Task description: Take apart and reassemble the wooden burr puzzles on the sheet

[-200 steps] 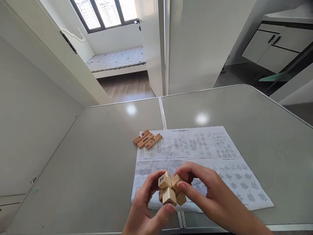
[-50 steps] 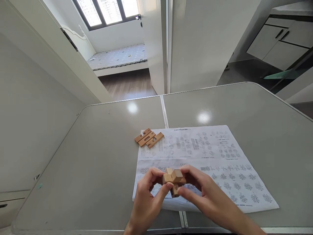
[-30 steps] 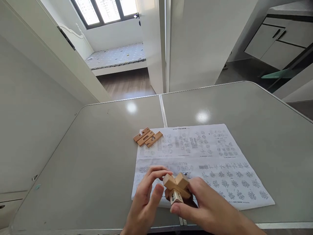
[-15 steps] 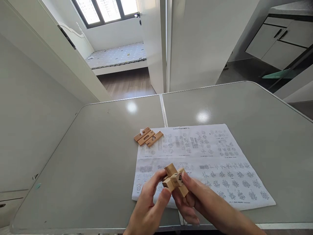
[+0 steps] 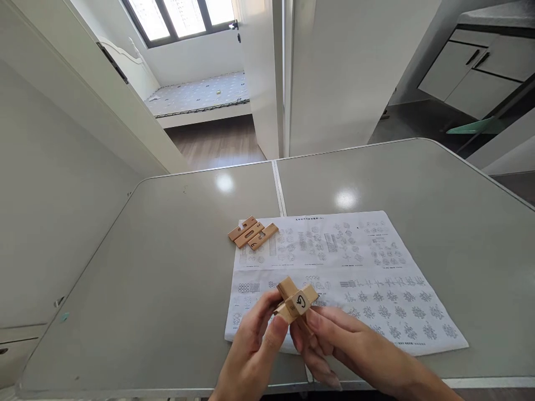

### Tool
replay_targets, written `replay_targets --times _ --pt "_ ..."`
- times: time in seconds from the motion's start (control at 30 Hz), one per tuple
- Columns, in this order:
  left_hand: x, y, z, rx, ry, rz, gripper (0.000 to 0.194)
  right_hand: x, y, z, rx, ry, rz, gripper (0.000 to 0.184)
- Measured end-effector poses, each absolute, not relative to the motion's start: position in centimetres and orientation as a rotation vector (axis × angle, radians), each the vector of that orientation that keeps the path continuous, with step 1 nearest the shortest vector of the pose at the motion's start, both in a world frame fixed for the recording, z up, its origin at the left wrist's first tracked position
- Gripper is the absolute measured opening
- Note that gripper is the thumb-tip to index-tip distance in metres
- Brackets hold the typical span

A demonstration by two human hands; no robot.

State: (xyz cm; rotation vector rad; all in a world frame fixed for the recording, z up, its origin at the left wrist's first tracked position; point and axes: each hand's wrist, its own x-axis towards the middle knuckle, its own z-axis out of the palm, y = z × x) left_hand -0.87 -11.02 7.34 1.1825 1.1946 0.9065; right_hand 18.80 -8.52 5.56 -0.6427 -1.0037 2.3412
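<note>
A small wooden interlocking puzzle, several light-brown blocks crossed together with a dark mark on one end face, is held above the near edge of a printed instruction sheet. My left hand pinches its left side with thumb and fingertips. My right hand curls under and behind it from the right, fingers closed against the blocks. Three flat notched wooden pieces lie side by side at the sheet's far left corner, well away from both hands.
The grey folding table has a centre seam and rounded corners; its near edge runs just under my wrists. Beyond it stand a white wall and door, a room with a window on the left, and dark cabinets at the far right.
Over the last seconds both hands have turned the puzzle about; a marked end face now points toward me. My left fingers closed back onto it after briefly opening. The flat pieces stayed put.
</note>
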Motion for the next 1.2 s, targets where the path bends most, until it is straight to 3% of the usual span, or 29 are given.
replay_targets --times 0.27,0.5,0.6,0.93,1.2 --pt "-1.2 -11.4 7.0 1.164 1.229 0.919 0.048 19.0 -8.2 5.8 -0.651 -1.046 2.369 0.050" --pt "-1.4 -11.2 7.6 1.138 1.134 0.897 0.058 18.8 -7.8 8.1 -0.888 -1.557 2.128 0.051" --pt "-1.0 -10.9 8.0 1.193 1.039 0.899 0.057 18.3 -8.1 9.0 -0.951 -1.711 1.968 0.042" --pt "0.0 -11.6 8.0 1.231 1.022 0.968 0.061 18.4 -9.2 9.6 -0.919 -1.600 1.934 0.028" --pt "1.0 -12.1 6.8 1.352 1.061 1.091 0.070 17.6 -9.9 7.8 -0.917 -1.583 1.918 0.051"
